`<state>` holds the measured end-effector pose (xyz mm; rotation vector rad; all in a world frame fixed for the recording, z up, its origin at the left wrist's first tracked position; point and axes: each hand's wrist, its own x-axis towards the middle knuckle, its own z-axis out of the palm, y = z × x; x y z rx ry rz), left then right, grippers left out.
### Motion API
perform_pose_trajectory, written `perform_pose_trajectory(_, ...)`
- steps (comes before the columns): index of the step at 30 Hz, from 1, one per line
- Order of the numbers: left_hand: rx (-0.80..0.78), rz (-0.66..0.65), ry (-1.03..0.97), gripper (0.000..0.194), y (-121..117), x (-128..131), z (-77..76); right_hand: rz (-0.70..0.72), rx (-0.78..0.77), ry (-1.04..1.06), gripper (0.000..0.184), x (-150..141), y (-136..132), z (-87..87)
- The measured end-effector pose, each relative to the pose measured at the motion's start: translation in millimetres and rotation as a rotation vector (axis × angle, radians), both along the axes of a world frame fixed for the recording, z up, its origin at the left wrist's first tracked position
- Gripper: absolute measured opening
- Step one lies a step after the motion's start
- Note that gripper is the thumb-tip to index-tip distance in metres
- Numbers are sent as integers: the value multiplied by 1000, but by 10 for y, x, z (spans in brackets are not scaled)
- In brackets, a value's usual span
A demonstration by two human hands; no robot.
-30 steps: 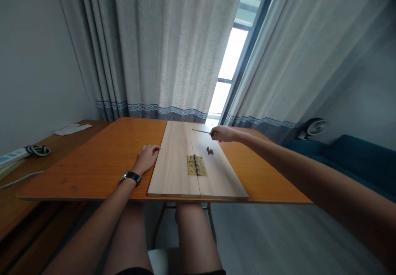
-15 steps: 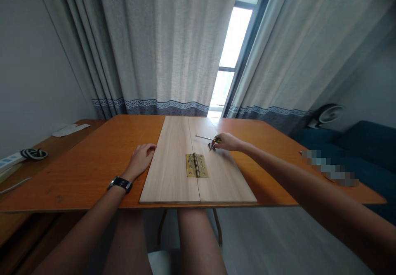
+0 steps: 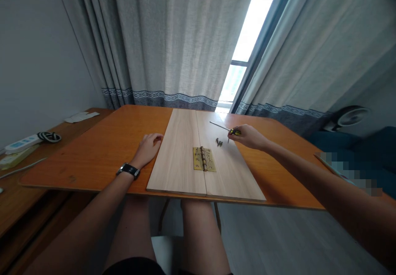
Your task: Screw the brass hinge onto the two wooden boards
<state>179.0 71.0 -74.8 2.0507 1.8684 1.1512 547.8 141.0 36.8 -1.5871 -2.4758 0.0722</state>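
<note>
Moved since the earlier frame: the right hand has shifted rightward off the small screws, and the view has tipped, so the table sits higher in the picture. The left hand lies much as it did.

Room: grey linen curtains with a patterned blue hem, parted at a bright window. Right of the table, a teal sofa and a small white fan. Left, a wooden side desk carrying a white power strip, a bundled black-and-white cable and loose papers.

Main surface: an orange wood tabletop, with the person's bare knees below its near edge.

On it: two pale wooden boards laid side by side, seam running away from the person.

Across the seam: one brass butt hinge, lying flat, knuckle along the seam.

On the right-hand board, just above the hinge: a few small dark screws.

Right hand: fingers clamped on a yellow-and-black screwdriver, its shaft angled past the screws. Left hand: fingers together, empty, resting on the tabletop beside the left board's edge. Black wristwatch on the left wrist.
</note>
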Motion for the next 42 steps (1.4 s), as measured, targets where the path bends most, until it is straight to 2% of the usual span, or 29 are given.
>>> perform_pose_trajectory(2, 22, -6, -23, 26, -3, 19, 25, 36, 75, 46, 32, -167, -176, 19)
perform_pose_trajectory(4, 59, -9, -45, 25, -26, 40, 62, 159, 172, 198, 27, -377, -355, -32)
perform_pose_trajectory(7, 112, -32, -75, 23, -91, 76, 123, 368, 194, 270, 15, -644, -531, -219)
perform_pose_trajectory(9, 125, -67, -85, 22, -130, 107, 153, 456, 174, 225, 21, -732, -563, -365)
perform_pose_trajectory(13, 124, -213, -59, 20, -143, 216, 199, 551, 198, 160, 33, -707, -532, -564)
perform_pose_trajectory(19, 192, -497, 111, 18, -97, 498, 383, 687, 309, 154, 34, -596, -541, -636)
perform_pose_trajectory(22, 162, -592, 163, 15, -110, 640, 487, 709, 343, 183, 36, -600, -542, -657)
perform_pose_trajectory(25, 122, -671, 185, 11, -106, 731, 526, 705, 366, 206, 34, -612, -517, -686)
perform_pose_trajectory(33, 129, -755, 152, 11, -33, 817, 410, 738, 340, 224, 24, -551, -467, -749)
perform_pose_trajectory(37, 107, -837, 104, 8, 8, 848, 385, 755, 277, 239, 15, -527, -474, -732)
perform_pose_trajectory(42, -1, -911, 62, 9, 73, 856, 436, 781, 72, 285, 12, -529, -435, -655)
